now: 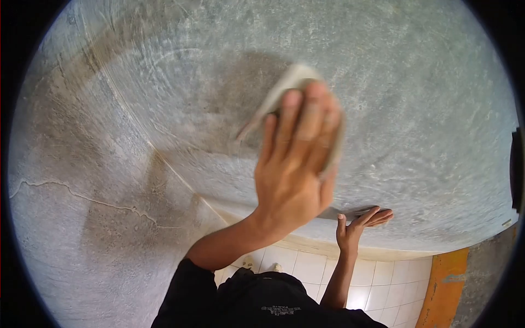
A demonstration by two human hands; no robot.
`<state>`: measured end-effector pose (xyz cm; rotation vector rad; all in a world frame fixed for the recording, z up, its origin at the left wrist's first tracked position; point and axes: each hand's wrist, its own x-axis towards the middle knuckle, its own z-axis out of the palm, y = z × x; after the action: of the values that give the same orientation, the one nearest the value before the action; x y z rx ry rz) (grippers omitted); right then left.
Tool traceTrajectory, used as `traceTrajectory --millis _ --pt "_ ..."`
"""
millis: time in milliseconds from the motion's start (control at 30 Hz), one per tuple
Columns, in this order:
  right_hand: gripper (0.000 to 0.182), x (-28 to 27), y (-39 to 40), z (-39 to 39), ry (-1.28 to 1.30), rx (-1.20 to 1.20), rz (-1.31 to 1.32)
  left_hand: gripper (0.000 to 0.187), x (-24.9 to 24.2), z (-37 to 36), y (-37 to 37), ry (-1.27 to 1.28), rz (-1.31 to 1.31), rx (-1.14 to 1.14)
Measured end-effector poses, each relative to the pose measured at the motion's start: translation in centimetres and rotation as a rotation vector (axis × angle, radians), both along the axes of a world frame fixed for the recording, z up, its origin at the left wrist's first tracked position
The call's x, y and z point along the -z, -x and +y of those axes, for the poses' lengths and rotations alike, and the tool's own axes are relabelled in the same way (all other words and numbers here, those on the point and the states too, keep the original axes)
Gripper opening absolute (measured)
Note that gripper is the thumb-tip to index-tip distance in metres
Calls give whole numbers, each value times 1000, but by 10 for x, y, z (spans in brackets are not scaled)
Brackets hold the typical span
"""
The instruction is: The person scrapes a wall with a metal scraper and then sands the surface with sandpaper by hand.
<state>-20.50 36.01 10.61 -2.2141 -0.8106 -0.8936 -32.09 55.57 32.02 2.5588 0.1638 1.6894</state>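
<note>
Against the grey plastered wall point(404, 109), my left hand point(292, 164) presses a pale, flat piece, perhaps sandpaper or cloth point(301, 74), blurred by motion. Its fingers point up the wall and lie over the piece, whose upper edge sticks out beyond the fingertips. Lower and to the right, my right hand point(358, 227) rests on the same wall with its thumb apart from the fingers and nothing visible in it.
A second grey wall point(115, 246) with a long crack meets the first at a corner on the left. White floor tiles point(309, 268) lie below. An orange painted strip point(445, 290) stands at the lower right, and a dark object point(515, 169) is at the right edge.
</note>
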Motion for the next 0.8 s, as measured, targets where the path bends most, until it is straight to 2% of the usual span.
traceTrajectory --millis 100,200,300,400,433,533,667,800 --pt "103 -4 3 1 9 9 -2 46 20 -3 0 176 -140 48" --pt "102 -1 1 0 13 14 -20 49 36 -20 0 75 81 -46" --pt "101 -4 1 2 9 15 -14 51 18 -5 -2 143 -98 6" --pt "100 -3 3 0 4 12 -1 51 16 -17 -6 88 -44 -32" --pt "100 -2 2 0 0 6 -1 50 24 -24 -4 46 67 -36" --pt "100 -1 1 0 -3 -1 -11 51 44 -28 -9 -4 106 -55" --pt "101 -1 2 -2 15 14 -2 50 10 -22 -7 156 -46 -21" --pt "102 -1 0 -1 14 19 -20 49 27 -31 -6 62 72 -78"
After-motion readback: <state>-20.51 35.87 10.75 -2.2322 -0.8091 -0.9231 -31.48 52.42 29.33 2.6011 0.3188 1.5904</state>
